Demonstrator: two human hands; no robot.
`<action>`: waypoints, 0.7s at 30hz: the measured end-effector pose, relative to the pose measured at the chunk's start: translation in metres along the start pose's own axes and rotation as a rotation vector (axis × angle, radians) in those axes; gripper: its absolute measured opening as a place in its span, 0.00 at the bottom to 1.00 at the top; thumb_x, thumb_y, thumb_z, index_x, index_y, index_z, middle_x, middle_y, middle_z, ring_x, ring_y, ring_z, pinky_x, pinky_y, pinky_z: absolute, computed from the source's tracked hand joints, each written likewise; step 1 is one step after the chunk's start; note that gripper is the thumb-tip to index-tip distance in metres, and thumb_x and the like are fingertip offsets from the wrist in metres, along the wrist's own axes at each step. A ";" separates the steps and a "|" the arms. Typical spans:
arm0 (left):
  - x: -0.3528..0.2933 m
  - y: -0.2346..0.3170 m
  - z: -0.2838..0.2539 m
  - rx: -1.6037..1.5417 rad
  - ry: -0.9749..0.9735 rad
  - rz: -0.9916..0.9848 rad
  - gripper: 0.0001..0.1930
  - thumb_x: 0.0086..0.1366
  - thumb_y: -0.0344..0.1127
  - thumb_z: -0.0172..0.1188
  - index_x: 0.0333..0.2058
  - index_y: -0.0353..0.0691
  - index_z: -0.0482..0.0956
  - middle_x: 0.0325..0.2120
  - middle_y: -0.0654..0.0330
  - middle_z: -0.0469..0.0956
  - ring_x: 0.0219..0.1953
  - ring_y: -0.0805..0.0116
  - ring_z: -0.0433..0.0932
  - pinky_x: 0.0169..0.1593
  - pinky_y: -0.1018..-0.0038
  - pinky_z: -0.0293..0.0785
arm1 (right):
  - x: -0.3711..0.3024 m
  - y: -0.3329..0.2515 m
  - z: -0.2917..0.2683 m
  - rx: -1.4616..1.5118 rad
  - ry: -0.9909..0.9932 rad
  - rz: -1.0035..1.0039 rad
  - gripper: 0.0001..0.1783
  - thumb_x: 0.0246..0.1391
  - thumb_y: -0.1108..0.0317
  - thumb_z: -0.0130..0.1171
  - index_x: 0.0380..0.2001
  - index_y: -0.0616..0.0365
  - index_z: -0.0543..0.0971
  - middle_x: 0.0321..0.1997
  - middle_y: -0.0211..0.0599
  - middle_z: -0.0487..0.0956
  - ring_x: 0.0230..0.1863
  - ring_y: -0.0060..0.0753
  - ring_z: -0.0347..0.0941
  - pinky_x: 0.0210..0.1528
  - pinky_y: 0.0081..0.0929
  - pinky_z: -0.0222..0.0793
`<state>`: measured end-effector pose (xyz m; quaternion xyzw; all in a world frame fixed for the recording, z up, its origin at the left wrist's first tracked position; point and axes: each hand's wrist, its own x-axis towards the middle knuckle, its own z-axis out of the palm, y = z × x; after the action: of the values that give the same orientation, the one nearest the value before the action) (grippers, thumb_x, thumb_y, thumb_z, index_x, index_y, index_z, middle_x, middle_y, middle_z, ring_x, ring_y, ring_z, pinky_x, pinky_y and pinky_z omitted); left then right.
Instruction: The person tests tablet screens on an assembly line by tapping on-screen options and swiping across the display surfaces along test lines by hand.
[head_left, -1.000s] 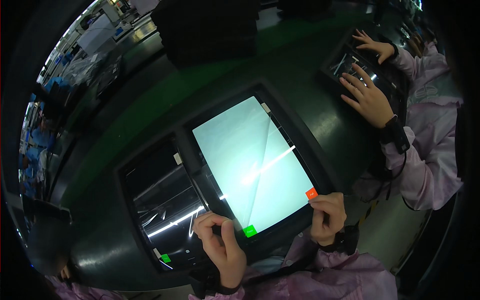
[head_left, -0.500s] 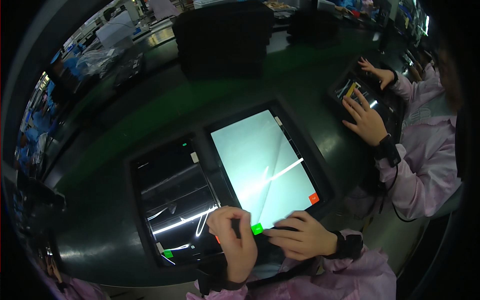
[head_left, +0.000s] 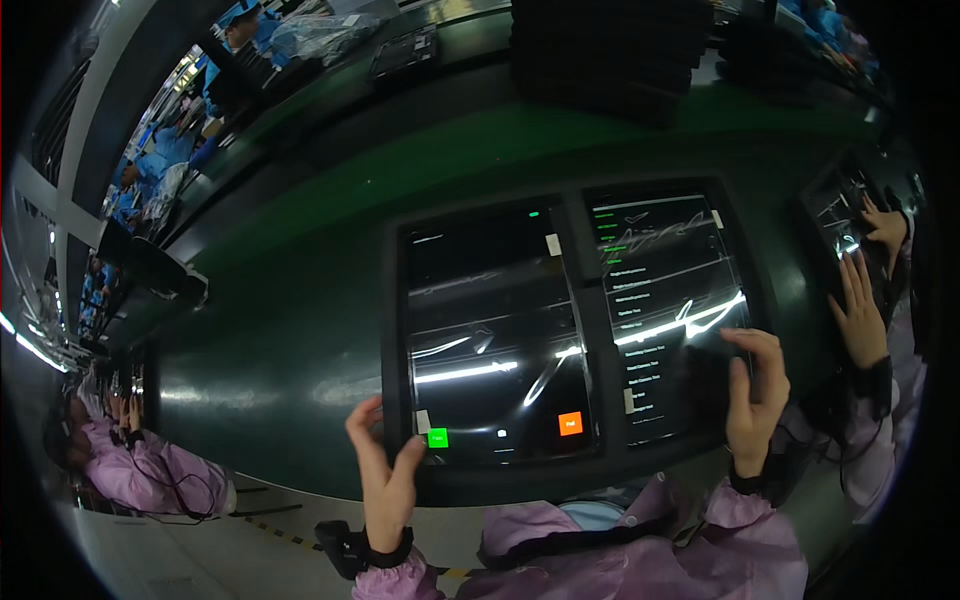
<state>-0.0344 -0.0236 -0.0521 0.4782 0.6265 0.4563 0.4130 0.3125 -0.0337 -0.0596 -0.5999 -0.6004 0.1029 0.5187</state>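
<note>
Two tablets in black foam trays lie side by side in front of me. The left tablet point(head_left: 490, 325) has a dark screen with a green square low on the left and an orange one low on the right. My left hand point(head_left: 385, 475) is at its lower left corner, thumb and fingers apart, the thumb tip close to the green square. On the right tablet point(head_left: 665, 290) a list of text lines runs down a black screen. Above its lower right side hovers my right hand point(head_left: 760, 400), fingers bent, thumb apart, holding nothing.
The trays rest on a dark green table point(head_left: 270, 310). A black stack point(head_left: 610, 60) stands at the back. To the right, a co-worker's hands point(head_left: 862, 310) are at another device point(head_left: 840, 215). Another person point(head_left: 135, 460) sits at the far left.
My view has swung left, so the tablets appear further right. The right tablet's screen went from white to a black text list. My left hand moved to the left tablet's lower left corner.
</note>
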 end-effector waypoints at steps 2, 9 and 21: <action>0.004 -0.005 0.000 0.195 -0.003 0.057 0.34 0.52 0.27 0.61 0.58 0.34 0.57 0.51 0.52 0.59 0.53 0.60 0.62 0.57 0.67 0.59 | -0.004 0.004 0.000 0.107 0.076 0.050 0.14 0.50 0.84 0.46 0.41 0.66 0.74 0.43 0.44 0.77 0.47 0.37 0.72 0.54 0.29 0.65; 0.006 -0.005 0.007 0.317 0.030 0.146 0.37 0.51 0.27 0.62 0.58 0.31 0.55 0.52 0.49 0.61 0.54 0.57 0.62 0.58 0.65 0.57 | 0.000 0.001 -0.001 0.083 0.079 0.024 0.14 0.48 0.84 0.49 0.40 0.65 0.74 0.42 0.44 0.78 0.46 0.39 0.73 0.52 0.30 0.66; 0.101 0.042 0.012 0.578 -0.104 0.734 0.17 0.59 0.22 0.53 0.48 0.33 0.70 0.43 0.50 0.74 0.49 0.53 0.71 0.55 0.66 0.64 | 0.094 -0.004 0.008 -0.142 -0.327 -0.198 0.20 0.50 0.79 0.50 0.49 0.63 0.71 0.47 0.48 0.72 0.52 0.48 0.68 0.54 0.35 0.65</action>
<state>-0.0342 0.0828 -0.0222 0.7860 0.4957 0.3543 0.1050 0.3280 0.0466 -0.0130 -0.5484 -0.7383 0.1050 0.3783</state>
